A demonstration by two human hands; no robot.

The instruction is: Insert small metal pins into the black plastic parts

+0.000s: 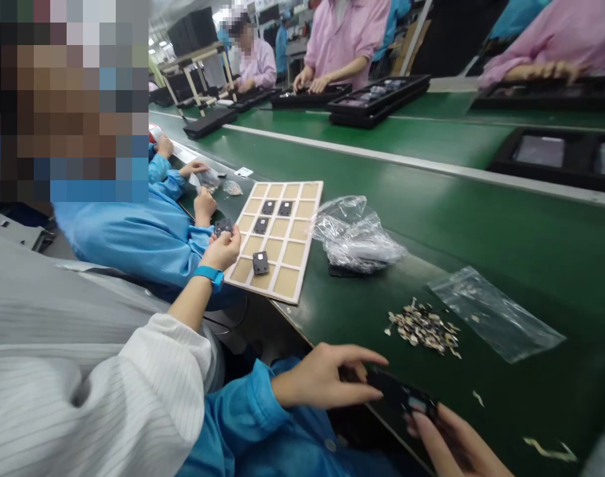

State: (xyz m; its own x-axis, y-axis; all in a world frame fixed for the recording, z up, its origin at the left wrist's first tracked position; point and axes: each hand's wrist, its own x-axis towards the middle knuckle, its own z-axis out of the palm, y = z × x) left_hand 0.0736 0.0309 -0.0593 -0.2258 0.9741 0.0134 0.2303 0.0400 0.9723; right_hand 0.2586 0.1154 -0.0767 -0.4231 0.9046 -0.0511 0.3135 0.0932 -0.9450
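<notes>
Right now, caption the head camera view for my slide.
Left hand and right hand hold a black part on a green bench beside small scraps.

held panel (394, 395): black, silver window | belt (505, 228): green | grid board (294, 253): tan, cream lines | sleeve (108, 397): white, grey pinstripes

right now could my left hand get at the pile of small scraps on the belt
Probably yes. Your left hand sits on the black rectangular part, and only green conveyor belt lies between it and the pile of small scraps. It would likely have to release the part first.
</notes>
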